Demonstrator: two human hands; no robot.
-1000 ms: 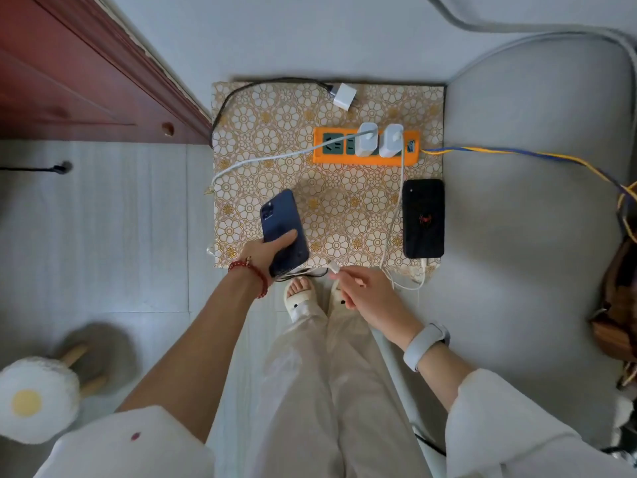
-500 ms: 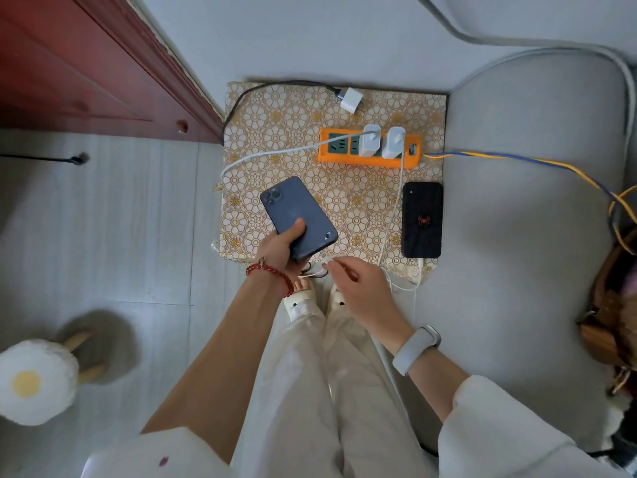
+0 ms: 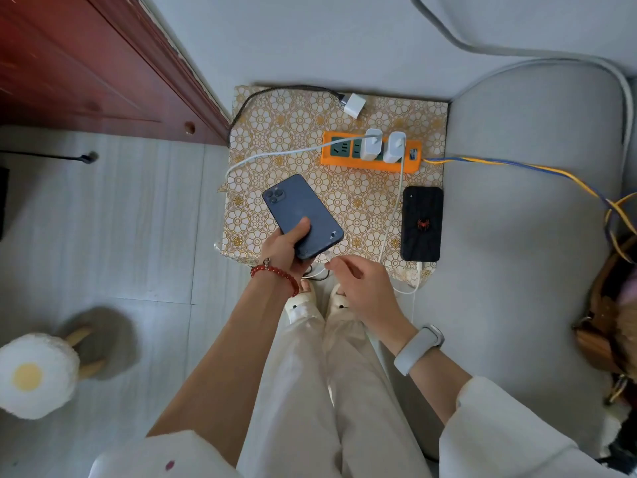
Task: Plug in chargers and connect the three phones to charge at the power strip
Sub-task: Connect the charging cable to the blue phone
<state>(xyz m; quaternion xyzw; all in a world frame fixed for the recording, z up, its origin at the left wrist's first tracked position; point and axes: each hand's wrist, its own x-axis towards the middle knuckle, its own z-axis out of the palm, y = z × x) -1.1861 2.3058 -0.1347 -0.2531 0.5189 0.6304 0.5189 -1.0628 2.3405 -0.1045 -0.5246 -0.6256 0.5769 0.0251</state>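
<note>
We see a fluffy egg-shaped stool [image 3: 36,374] on the floor at the far left. Our left hand [image 3: 287,248] grips the smooth blue phone [image 3: 302,217], tilted more than a moment ago, above the flowery counter [image 3: 293,132]. Our right hand [image 3: 362,284] pinches the white cable [image 3: 272,155] end right at the phone's bottom edge. The orange power strip [image 3: 370,151] holds two white chargers [image 3: 382,146]. A spare charger [image 3: 355,105] lies behind it. The black phone [image 3: 422,224] lies flat on the right, plugged in.
</note>
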